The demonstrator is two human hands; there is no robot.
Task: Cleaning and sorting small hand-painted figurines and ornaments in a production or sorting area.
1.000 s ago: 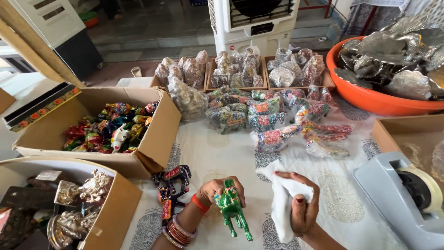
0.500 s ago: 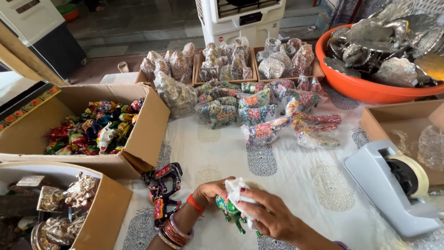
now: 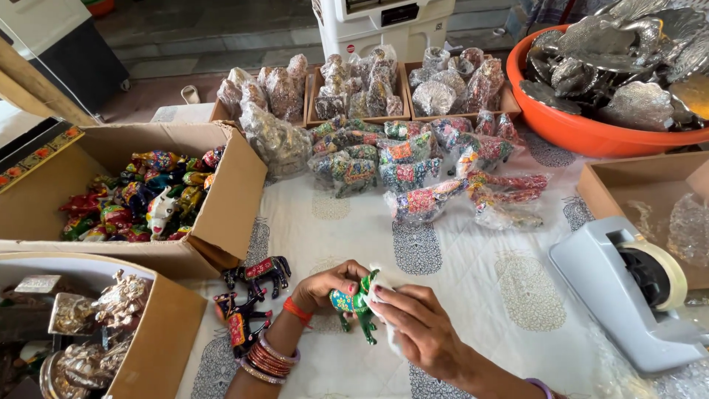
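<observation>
My left hand (image 3: 326, 284) grips a small green painted animal figurine (image 3: 356, 308) just above the white patterned cloth (image 3: 473, 273). My right hand (image 3: 422, 325) presses a white cloth rag (image 3: 378, 294) against the figurine's side; most of the rag is hidden under my fingers. Red and gold bangles circle my left wrist. Two dark painted horse figurines (image 3: 255, 275) stand on the cloth just left of my left hand.
An open cardboard box (image 3: 221, 214) of colourful painted figurines sits at left, and a second box (image 3: 159, 332) of metallic figurines lies below it. Plastic-wrapped figurines (image 3: 413, 159) fill the middle. An orange tub (image 3: 569, 125) of silver pieces and a grey tape dispenser (image 3: 628, 295) stand at right.
My right hand has brought the white rag from beside the green figurine onto it. My left hand has kept hold of the figurine, which is now tipped toward the rag.
</observation>
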